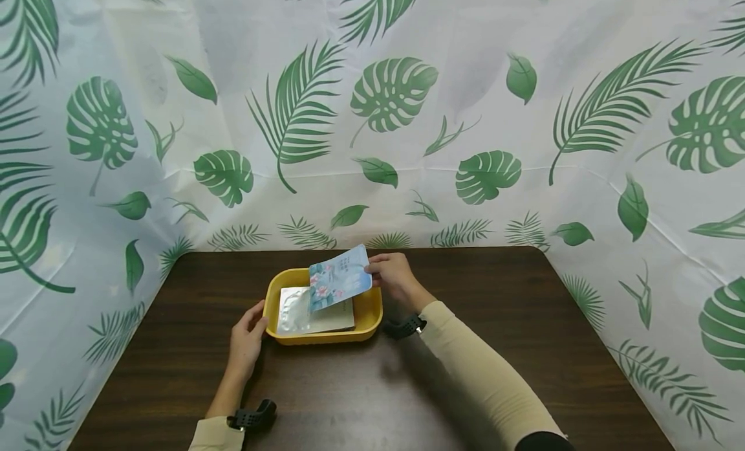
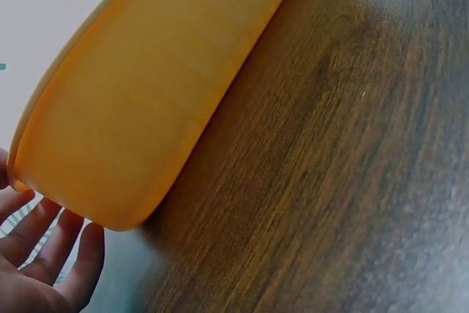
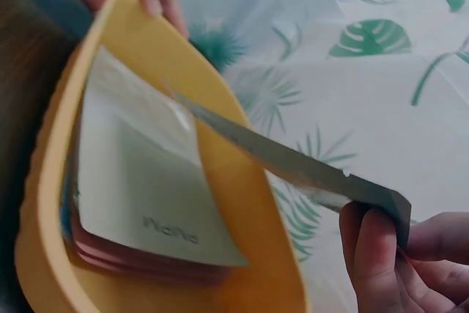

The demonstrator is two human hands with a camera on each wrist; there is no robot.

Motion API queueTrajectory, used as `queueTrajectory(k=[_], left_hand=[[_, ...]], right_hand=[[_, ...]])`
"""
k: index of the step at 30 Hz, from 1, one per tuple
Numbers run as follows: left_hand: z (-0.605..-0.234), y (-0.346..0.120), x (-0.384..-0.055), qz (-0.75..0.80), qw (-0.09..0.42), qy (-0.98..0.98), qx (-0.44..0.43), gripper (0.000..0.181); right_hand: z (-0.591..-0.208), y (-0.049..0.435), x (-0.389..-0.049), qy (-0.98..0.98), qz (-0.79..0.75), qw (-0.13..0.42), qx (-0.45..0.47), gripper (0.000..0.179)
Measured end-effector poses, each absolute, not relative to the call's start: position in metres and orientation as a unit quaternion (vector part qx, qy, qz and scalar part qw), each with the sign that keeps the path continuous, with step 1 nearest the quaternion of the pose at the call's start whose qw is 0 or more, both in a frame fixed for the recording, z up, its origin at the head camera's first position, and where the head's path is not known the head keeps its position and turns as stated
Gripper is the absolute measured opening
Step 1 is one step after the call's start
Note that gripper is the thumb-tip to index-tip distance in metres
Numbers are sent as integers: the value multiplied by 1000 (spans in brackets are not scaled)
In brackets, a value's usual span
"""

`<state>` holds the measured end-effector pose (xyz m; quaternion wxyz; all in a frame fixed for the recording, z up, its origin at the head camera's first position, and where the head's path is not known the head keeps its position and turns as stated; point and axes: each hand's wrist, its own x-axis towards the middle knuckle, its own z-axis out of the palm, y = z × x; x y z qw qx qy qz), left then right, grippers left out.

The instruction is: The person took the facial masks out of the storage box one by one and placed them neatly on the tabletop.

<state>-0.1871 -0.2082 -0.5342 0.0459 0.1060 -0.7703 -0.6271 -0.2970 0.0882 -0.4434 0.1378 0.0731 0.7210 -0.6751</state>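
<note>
A yellow plastic basket (image 1: 372, 308) stands near the back of the table. My left hand (image 1: 247, 341) grips its left end, thumb at the rim and fingertips along the outer wall (image 2: 124, 100). My right hand (image 1: 398, 279) pinches the right edge of a light blue sheet mask packet (image 1: 339, 276) with pink flowers, between thumb and fingers. The packet is tilted above the basket and seen nearly edge-on in the right wrist view. Inside the basket lies a stack of flat packets, its top one a silvery-white packet (image 3: 139, 174) that the blue one partly covers in the head view.
The dark wood-grain table (image 1: 326, 399) extends around the basket. Behind it and at both sides hangs a white curtain (image 1: 442, 114) with green leaf prints. Black bands (image 1: 253, 417) sit on both wrists, below pale sleeves.
</note>
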Motion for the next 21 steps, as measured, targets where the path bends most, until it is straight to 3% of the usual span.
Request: queueTrajectory(k=[21], left_hand=[[-536, -205, -187, -637, 61, -760, 116, 43]], right_hand=[[-435, 161, -333, 700, -689, 161, 95, 34]])
